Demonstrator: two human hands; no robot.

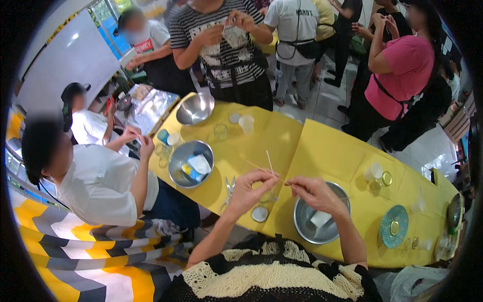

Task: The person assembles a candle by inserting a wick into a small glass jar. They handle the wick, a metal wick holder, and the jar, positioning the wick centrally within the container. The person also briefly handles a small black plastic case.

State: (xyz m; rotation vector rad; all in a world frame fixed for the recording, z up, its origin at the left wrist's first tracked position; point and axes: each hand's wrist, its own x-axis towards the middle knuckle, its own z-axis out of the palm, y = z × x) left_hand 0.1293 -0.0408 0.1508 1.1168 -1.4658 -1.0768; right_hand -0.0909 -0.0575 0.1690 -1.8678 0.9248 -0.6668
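My left hand (250, 189) pinches thin pale sticks (268, 164) that rise above the yellow table (327, 151). My right hand (314, 194) is closed on the other end of a thin stick, just right of the left hand. Below my right hand sits a metal bowl (308, 224) holding a white block (320, 218). A small clear glass (266, 195) stands between my hands, with scissors (229, 187) to its left and a round lid (259, 214) near the table edge.
Two more metal bowls (177, 163) (195, 108) sit farther left, one holding a white and yellow packet. Small cups and lids (246, 123) dot the table, with a teal round plate (394, 226) at right. A seated person in white (100, 181) is at left; several people stand behind.
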